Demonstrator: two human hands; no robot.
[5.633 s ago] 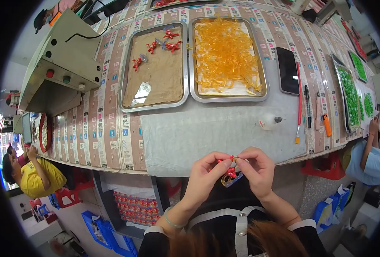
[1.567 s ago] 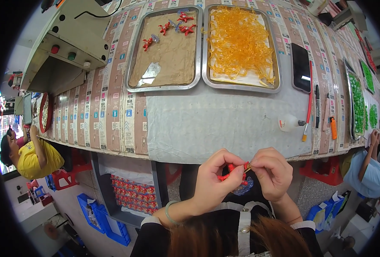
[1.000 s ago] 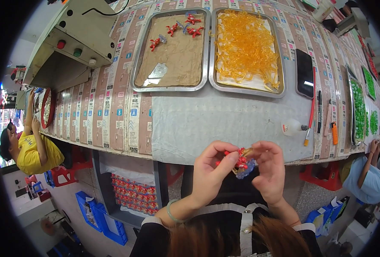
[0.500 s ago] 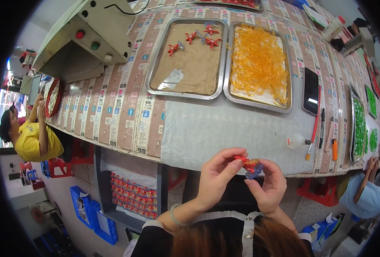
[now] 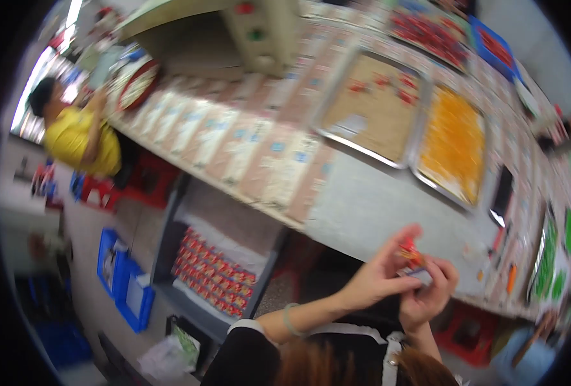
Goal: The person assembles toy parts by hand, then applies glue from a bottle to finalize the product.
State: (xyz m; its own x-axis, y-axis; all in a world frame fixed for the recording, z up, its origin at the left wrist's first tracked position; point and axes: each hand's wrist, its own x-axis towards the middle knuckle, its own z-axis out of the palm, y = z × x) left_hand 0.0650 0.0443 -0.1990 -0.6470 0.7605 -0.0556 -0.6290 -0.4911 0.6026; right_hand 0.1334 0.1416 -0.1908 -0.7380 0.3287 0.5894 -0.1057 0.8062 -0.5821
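Both hands are pinching a small red piece (image 5: 409,248) at the table edge (image 5: 337,235), left hand (image 5: 378,276) fingers closed on it, right hand (image 5: 430,297) gripping below; probably best keeping grips close and steady.

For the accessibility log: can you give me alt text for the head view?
Two bare hands, left hand and right hand, pinch a small red piece together at a table edge. Behind lie a tray of orange bits and a mostly bare tray. The picture is blurred.
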